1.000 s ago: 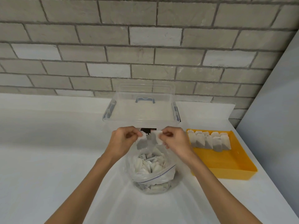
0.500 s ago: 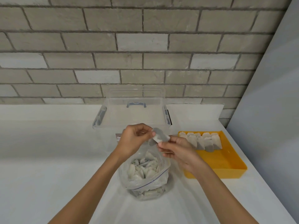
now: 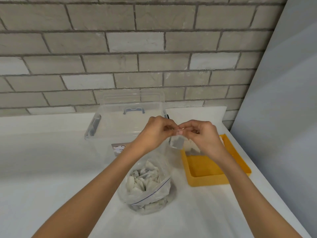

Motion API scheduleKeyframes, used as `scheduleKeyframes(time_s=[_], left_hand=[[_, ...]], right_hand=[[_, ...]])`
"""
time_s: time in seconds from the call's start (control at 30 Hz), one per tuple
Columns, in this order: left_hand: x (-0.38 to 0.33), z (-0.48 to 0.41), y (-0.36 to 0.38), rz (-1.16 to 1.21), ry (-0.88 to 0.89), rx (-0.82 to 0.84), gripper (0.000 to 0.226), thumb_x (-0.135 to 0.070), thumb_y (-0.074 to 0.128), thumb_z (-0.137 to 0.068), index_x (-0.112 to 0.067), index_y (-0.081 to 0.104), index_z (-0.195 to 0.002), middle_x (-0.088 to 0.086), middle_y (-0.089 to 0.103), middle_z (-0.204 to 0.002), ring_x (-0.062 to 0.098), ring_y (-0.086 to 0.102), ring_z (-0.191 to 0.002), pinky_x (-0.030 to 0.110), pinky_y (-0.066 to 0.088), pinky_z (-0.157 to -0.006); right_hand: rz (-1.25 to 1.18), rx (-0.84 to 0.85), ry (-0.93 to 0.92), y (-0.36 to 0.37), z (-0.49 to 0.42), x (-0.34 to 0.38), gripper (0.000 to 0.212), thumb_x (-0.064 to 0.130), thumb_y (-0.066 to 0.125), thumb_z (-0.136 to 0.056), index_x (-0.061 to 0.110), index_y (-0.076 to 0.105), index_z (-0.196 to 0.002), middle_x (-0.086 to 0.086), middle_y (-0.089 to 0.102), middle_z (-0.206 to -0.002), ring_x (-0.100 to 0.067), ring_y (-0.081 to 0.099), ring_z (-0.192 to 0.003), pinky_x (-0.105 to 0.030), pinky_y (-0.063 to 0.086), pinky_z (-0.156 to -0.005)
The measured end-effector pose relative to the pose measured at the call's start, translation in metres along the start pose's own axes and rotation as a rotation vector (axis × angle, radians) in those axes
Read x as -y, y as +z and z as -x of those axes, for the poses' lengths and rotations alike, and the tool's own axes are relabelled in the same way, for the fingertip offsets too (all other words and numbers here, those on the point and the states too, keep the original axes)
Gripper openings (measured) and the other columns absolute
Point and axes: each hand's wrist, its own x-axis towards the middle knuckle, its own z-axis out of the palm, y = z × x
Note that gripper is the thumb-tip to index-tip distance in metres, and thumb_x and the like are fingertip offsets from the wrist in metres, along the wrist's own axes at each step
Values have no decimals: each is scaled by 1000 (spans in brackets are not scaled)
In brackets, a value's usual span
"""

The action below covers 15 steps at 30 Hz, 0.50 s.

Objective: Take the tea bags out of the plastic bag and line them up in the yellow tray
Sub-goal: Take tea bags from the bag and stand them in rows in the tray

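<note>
A single tea bag (image 3: 176,143) hangs just below the fingers (image 3: 172,130), which meet above it: the left hand (image 3: 154,133) and right hand (image 3: 200,134) each pinch its top edge, fingertips closed tight and touching. Beneath the fingers and nearer the person, the open plastic bag (image 3: 149,194) stands on the desk (image 3: 51,169), full of tea bags. Under the right-hand fingers sits the yellow tray (image 3: 211,181), its row of tea bags (image 3: 191,147) mostly hidden. Beyond the fingers stands a clear plastic box (image 3: 120,122).
</note>
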Motion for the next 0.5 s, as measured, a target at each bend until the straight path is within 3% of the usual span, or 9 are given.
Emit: scheduleKeyframes(time_s=[0.07,0.2,0.3,0.4,0.5], left_hand=[[-4,-7,8,16,8,3,14,-16,69,-86,-10,75,-97,-7,69,-82,-13,59,-70,0,40,-70],[-6,-24,28,33,-27,-7,21,-3,62,-89,-10,69,-107,3,68,-83,1,60,-70,3,43,-68],[-2,-37,49,14,-95,41,30,-9,61,-91,-17,61,-120,4,68,-89,13,64,-83,19,50,-82],[6,-47,74,-94,-118,118,20,-12,59,-92,-12,69,-110,8,68,-104,19,63,-98,28,50,-88],[18,-54,95,-176,-184,201,17,-11,58,-91,-11,72,-102,9,67,-108,24,63,-98,34,52,-88]], right_hand=[[42,-18,-2,-13,-4,-6,11,14,74,-80,23,75,-87,10,73,-81,3,66,-76,-9,50,-72],[174,-37,41,-39,-12,-27,15,7,67,-85,18,75,-89,8,73,-84,6,64,-75,-4,46,-70],[313,-24,84,-51,-16,-48,20,0,61,-87,14,74,-91,4,70,-86,-6,65,-83,-16,49,-83],[399,-9,148,-54,-17,-72,24,-5,54,-86,10,72,-92,0,68,-87,-13,63,-84,-13,45,-77],[462,34,205,-52,-18,-97,20,-1,57,-85,11,72,-90,-2,70,-88,-14,63,-85,-13,42,-69]])
